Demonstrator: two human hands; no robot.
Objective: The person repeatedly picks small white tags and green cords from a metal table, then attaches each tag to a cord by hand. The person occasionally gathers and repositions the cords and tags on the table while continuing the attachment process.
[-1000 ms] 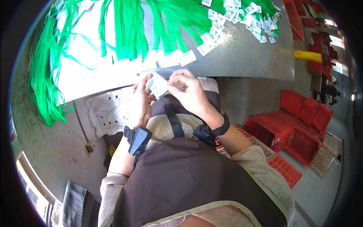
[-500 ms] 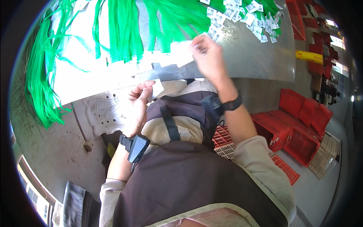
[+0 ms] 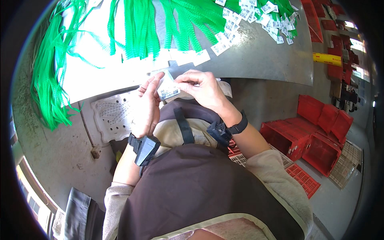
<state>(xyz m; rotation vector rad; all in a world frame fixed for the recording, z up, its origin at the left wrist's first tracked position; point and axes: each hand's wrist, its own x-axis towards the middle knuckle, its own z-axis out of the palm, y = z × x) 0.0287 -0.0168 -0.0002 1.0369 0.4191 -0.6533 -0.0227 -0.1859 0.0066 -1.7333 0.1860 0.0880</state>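
My left hand (image 3: 147, 106) holds a small white printed label (image 3: 169, 91) between thumb and fingers, just off the near edge of the metal table (image 3: 260, 60). At the label's right side, my right hand (image 3: 205, 90) pinches its edge with thumb and forefinger. Whether there is one label or a thin stack, I cannot tell. Beyond my hands, green mesh netting strips (image 3: 140, 32) lie on the table, their near ends at a row of white labels (image 3: 201, 57). Glare washes out part of that row.
More labelled green netting (image 3: 276, 24) is heaped at the far right of the table. Other strips (image 3: 50, 100) hang over its left end. A white perforated plastic stool (image 3: 114, 116) stands below the table at left. Red crates (image 3: 292, 134) sit on the floor at right.
My right hand has come down and left from the labels on the table to the label in my left hand. It has let go of the label at the row's right end.
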